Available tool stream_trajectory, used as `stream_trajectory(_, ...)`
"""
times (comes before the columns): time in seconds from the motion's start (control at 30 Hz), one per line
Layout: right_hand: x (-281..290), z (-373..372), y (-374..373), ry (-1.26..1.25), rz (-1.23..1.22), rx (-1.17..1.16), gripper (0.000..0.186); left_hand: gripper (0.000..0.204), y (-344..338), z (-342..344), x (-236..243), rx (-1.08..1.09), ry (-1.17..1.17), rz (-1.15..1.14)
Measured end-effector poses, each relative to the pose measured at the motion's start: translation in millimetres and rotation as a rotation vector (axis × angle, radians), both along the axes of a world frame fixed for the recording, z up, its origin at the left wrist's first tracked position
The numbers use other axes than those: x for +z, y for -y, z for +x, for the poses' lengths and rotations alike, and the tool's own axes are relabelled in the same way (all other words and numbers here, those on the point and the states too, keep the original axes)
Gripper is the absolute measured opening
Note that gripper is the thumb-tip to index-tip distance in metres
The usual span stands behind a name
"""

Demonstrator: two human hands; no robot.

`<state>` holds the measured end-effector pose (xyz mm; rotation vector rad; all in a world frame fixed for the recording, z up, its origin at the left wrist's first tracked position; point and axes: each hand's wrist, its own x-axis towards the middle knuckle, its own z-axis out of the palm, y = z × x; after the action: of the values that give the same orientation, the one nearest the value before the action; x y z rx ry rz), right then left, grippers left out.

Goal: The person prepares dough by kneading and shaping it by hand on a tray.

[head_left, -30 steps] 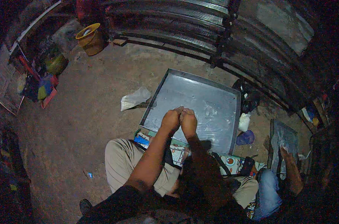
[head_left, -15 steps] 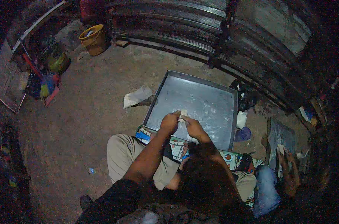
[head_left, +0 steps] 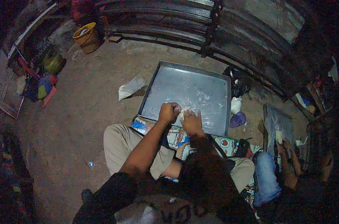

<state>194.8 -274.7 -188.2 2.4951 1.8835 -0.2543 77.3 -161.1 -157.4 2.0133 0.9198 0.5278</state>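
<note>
A shallow square metal tray (head_left: 207,82), dusted with white powder, lies in front of my crossed legs. Over its near part, a small pale piece of what looks like dough (head_left: 182,113) sits between my two hands. My left hand (head_left: 169,113) is curled closed at the left side of that piece; whatever its fingers grip is hidden. Spread fingers of my right hand (head_left: 192,123) lie over the right side of the piece, against or just above the tray.
A patterned mat (head_left: 173,138) lies under me, with a dark phone-like object (head_left: 243,147) on it. Right of the tray are a white bag (head_left: 236,105), a purple item (head_left: 237,120) and a black bag (head_left: 240,87). A co-worker's hands (head_left: 285,151) handle pale dough at another tray (head_left: 283,121).
My right hand has gone from pinching the pale piece to lying over it with fingers spread. My left hand has turned a little and stays curled. The whole view has shifted slightly.
</note>
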Motion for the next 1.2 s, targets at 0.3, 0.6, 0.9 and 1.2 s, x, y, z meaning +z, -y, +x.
stream_trajectory(0.3,-15.0,56.8,-11.5,-0.585,-0.024,-0.170,0.067,0.011,8.4,21.4,-6.8,0.057,0.092,0.300)
stream_trajectory(0.6,17.8,21.1,21.7,-0.087,-0.143,-0.034,0.057,0.048,17.2,17.4,0.1,-0.308,-0.215,0.180)
stream_trajectory(0.9,-4.4,25.5,29.7,-0.328,0.194,-0.102,0.039,0.049,13.9,21.3,-23.8,-0.438,-0.032,0.287)
stream_trajectory(1.2,12.9,44.0,16.5,-1.399,0.489,-0.178,0.039,0.022,18.0,24.9,-7.0,-0.194,0.123,0.178)
